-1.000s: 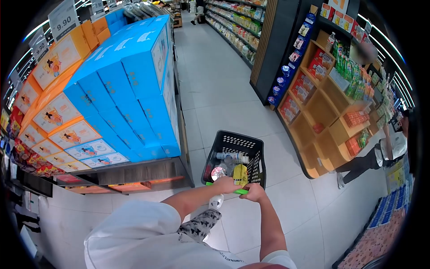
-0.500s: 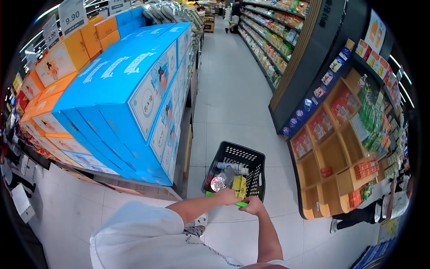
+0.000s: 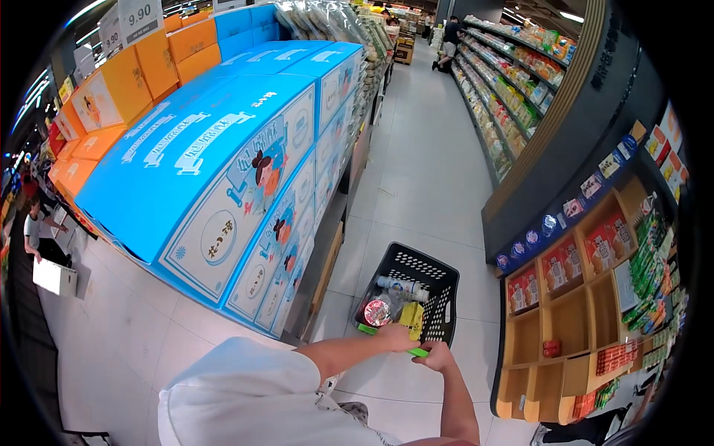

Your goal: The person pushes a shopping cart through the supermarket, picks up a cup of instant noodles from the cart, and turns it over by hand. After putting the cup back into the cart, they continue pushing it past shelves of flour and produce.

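Note:
A black shopping basket (image 3: 447, 293) with slotted walls hangs in front of me by its green handle (image 3: 421, 351). My left hand (image 3: 398, 338) is closed around the handle near its middle. Closer to the right end, my right hand (image 3: 437, 356) also grips it. Inside the basket lie a round-lidded tub (image 3: 377, 312), a yellow packet (image 3: 411, 318) and white-and-blue cylindrical containers (image 3: 401, 285). Something clear or grey sits between them, too indistinct to name. My left hand partly covers the near side of the yellow packet.
Stacked blue cartons (image 3: 201, 141) and orange boxes (image 3: 111, 93) stand close on my left. On the right are a dark pillar (image 3: 554, 149) and a wooden display rack (image 3: 550, 320). A tiled aisle (image 3: 413, 163) runs ahead past stocked shelves (image 3: 506, 89); a person (image 3: 450, 41) crouches far off.
The view has moved forward and turned left, so the blue cartons look larger and the aisle lies further right. Both hands keep hold of the basket's handle.

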Motion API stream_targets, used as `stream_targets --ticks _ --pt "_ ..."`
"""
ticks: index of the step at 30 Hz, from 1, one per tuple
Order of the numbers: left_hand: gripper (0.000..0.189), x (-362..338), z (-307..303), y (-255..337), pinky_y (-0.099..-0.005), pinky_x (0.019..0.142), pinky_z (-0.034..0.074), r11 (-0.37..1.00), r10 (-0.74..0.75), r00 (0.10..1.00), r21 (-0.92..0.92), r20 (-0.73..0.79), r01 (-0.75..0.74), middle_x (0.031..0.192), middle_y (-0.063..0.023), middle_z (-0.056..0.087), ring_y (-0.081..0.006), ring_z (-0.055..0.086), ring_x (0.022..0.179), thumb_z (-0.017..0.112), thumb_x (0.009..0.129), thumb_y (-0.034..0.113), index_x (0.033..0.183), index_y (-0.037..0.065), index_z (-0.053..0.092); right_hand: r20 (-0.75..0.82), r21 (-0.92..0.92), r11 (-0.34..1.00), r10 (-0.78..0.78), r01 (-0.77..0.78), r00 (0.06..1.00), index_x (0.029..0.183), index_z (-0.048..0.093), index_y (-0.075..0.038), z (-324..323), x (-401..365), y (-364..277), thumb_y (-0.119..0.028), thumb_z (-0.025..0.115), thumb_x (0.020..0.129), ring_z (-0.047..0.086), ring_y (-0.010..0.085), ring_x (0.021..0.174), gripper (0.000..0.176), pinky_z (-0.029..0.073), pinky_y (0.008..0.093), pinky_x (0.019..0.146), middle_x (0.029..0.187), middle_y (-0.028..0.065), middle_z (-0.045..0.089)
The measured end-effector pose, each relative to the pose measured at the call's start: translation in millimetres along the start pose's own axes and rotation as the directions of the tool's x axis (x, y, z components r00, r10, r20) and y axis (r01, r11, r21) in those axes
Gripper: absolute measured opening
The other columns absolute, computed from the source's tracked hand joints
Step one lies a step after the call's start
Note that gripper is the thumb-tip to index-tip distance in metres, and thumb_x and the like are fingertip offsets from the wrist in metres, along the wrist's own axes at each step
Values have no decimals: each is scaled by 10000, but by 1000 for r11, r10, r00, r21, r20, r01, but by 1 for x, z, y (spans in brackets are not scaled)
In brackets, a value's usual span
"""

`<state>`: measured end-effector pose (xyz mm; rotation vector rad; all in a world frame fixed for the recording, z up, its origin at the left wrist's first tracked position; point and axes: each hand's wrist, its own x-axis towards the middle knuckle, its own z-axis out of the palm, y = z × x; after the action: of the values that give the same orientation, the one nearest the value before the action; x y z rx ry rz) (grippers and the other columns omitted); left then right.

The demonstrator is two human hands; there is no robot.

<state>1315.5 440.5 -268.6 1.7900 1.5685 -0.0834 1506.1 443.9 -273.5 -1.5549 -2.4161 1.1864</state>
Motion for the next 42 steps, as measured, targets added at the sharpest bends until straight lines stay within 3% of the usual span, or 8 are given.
stream_targets --ticks 19,23,25,32,33,36,40,42 --pt "646 86 -37 31 -411 695 517 975 -176 978 -154 -114 158 833 -185 665 -308 655 803 463 748 595 859 0 691 198 -23 988 -145 153 969 903 686 -29 -88 103 56 -291 792 587 635 214 699 424 502 320 688 812 123 681" --pt "621 95 -45 36 -403 704 511 958 -222 972 -206 -80 202 841 -148 673 -300 653 805 467 737 589 844 23 697 295 -37 988 -131 148 946 967 678 -19 -98 123 67 -320 787 582 647 274 804 501 495 331 768 882 167 674" --pt "622 86 -60 46 -400 701 511 926 -285 958 -269 -36 265 804 -157 671 -305 653 789 481 730 596 808 18 699 335 -4 984 -167 178 927 943 684 -8 -104 130 68 -280 789 595 651 255 772 454 497 332 743 861 165 675" --pt "622 98 -54 51 -403 661 523 913 -345 910 -306 -231 269 814 -190 663 -308 655 755 537 738 577 822 -22 686 372 139 948 -318 286 872 856 666 61 -115 156 84 -151 779 624 572 132 533 333 466 286 518 646 83 613" --pt "613 102 -55 50 -404 665 523 905 -356 907 -324 -225 275 817 -193 663 -309 655 761 544 734 571 826 -18 687 436 58 978 -206 201 876 925 684 15 -123 157 78 -255 781 621 643 224 720 418 496 326 699 789 156 672" --pt "589 111 -58 47 -413 681 522 892 -374 897 -355 -235 279 827 -200 663 -318 655 776 556 724 546 835 -17 686 534 26 994 -100 102 840 920 685 17 -140 161 57 -261 780 623 638 209 690 418 496 321 671 746 138 666" --pt "616 118 -66 48 -414 689 523 883 -389 892 -370 -231 290 831 -208 661 -326 654 779 553 709 561 840 -27 680 446 41 965 -248 257 860 891 688 24 -140 177 72 -267 781 622 613 171 620 407 484 305 621 675 111 642" --pt "618 123 -76 49 -405 705 520 867 -403 895 -392 -192 306 854 -204 661 -324 653 793 559 701 559 862 -26 680 471 49 980 -194 194 861 887 688 22 -143 185 74 -268 779 623 603 169 612 403 481 306 620 668 112 637"
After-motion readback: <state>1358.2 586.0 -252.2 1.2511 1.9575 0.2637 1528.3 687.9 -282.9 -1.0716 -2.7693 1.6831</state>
